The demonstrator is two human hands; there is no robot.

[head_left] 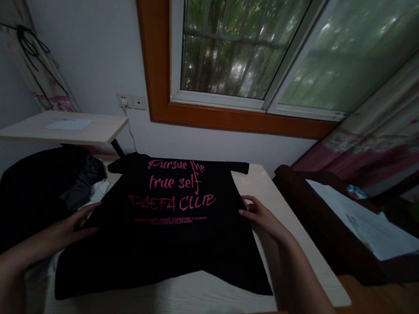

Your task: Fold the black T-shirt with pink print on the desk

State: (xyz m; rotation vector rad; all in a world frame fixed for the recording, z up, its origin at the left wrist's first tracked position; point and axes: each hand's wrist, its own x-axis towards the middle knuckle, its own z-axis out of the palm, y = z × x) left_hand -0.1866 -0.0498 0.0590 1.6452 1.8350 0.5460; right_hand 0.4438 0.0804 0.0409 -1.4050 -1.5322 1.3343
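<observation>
- As I look down through the head camera, one black T-shirt (pixel 171 254): laid out on the counter (pixel 304 243), printed side up, sleeves at the far end toward the wall, hem at the near end, its middle rising in a shallow peak.
- Print, pink, across the upper part: "Pursue the true self", a larger line beneath ending in "CLUB", then small lettering I cannot read in full.
- Left hand (pixel 73 225), bare: at the shirt's left side, fingers and thumb spread, tips at the fabric edge.
- Right hand (pixel 261 214), bare: at the shirt's right edge, thumb and forefinger parted, tips on the cloth; I cannot tell whether it pinches any fabric. The two hands stand well apart, the shirt between them.
- One heap of dark clothing (pixel 34 190), left of the shirt, with white cloth (pixel 100 190) beside it.
- One raised board (pixel 103 130), pale, above the heap, bearing a sheet of paper (pixel 69 123).
- One wall socket (pixel 131 101), white, cable plugged in.
- One sliding window (pixel 237 47), wood-trimmed, greenery beyond.
- One curtain (pixel 385 118), at right, pale above, reddish band below.
- One dark brown piece of furniture (pixel 298 189), right of the counter, with white sheets (pixel 365 219) on top.
</observation>
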